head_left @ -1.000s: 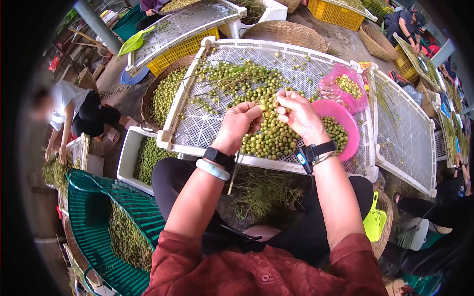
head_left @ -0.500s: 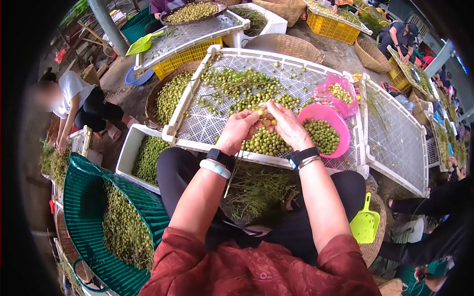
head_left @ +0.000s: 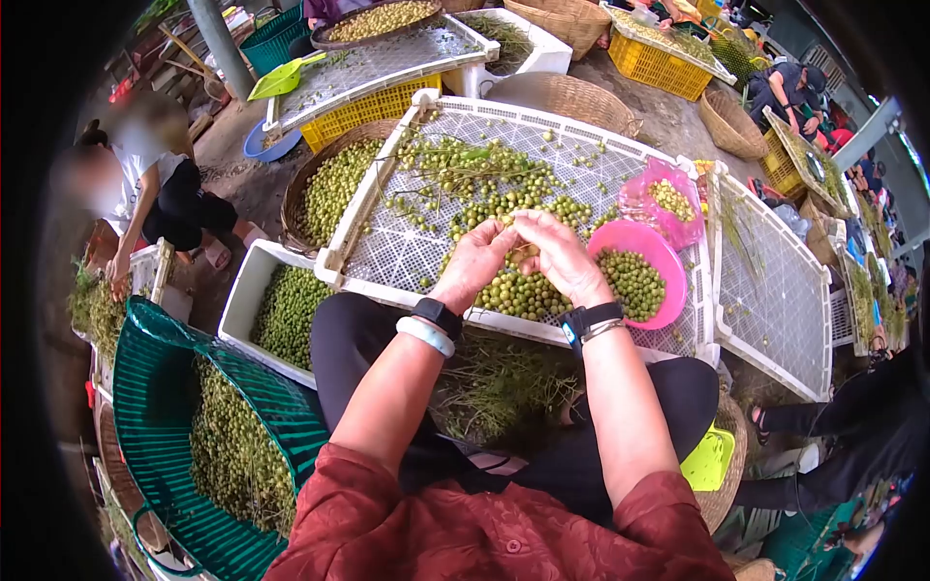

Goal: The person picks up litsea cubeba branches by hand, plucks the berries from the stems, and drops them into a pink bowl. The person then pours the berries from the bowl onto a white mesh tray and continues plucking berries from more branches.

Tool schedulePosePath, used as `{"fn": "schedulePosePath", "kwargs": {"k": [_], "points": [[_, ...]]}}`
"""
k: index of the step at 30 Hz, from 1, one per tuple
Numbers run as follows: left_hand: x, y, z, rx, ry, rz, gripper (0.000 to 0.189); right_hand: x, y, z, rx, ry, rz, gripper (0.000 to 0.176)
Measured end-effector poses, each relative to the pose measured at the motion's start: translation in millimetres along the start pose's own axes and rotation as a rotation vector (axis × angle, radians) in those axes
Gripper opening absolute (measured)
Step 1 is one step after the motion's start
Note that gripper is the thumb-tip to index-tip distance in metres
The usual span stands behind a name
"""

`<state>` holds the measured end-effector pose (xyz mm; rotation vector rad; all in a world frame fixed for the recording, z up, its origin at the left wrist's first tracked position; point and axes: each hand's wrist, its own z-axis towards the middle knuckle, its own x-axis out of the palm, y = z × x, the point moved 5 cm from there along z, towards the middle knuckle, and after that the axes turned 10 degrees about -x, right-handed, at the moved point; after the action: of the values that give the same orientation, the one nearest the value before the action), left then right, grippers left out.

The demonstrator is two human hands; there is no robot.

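Observation:
My left hand (head_left: 473, 261) and my right hand (head_left: 562, 259) meet over a slatted white plastic tray (head_left: 387, 254), fingertips pinched together. A small yellowish round fruit (head_left: 506, 221) shows at the left fingertips; my fingers hide most of what else is between them. Below and around the hands lies a pile of small round green fruits (head_left: 523, 293), with fruit-bearing twigs (head_left: 465, 160) farther back. Just right of my right hand stands a pink bowl (head_left: 668, 276) of green fruits. Behind it is a pink plastic bag (head_left: 635, 198) with paler fruits.
On the left are a green basket (head_left: 155, 407) of fruits and a white box (head_left: 242, 300) of green fruits. A round woven basket (head_left: 295, 208) stands behind. Stripped stems (head_left: 504, 382) lie below the tray. A yellow-green dustpan (head_left: 710, 457) is at right. A person (head_left: 145, 189) bends at left.
The view has shifted slightly. My hands have drawn closer, fingertips now touching, and the fruit between them is less visible. The thin stem that hung below my left hand no longer shows.

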<state>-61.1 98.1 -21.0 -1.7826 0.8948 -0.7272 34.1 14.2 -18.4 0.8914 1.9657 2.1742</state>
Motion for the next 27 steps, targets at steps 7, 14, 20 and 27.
{"fn": "schedulePosePath", "kwargs": {"k": [7,14,20,27], "points": [[-7,-4,7,-0.045,0.03,0.126,0.024,-8,-5,11,-0.064,-0.16,-0.259,0.016],[-15,-3,13,0.022,-0.038,0.104,0.022,-11,-12,9,0.001,-0.144,0.007,0.017],[-17,1,21,0.068,-0.054,-0.095,0.021,-18,-23,14,-0.027,-0.123,0.013,0.011],[-13,1,18,0.01,0.02,-0.16,0.017,-27,-19,14,-0.045,-0.159,0.035,0.012]]}}
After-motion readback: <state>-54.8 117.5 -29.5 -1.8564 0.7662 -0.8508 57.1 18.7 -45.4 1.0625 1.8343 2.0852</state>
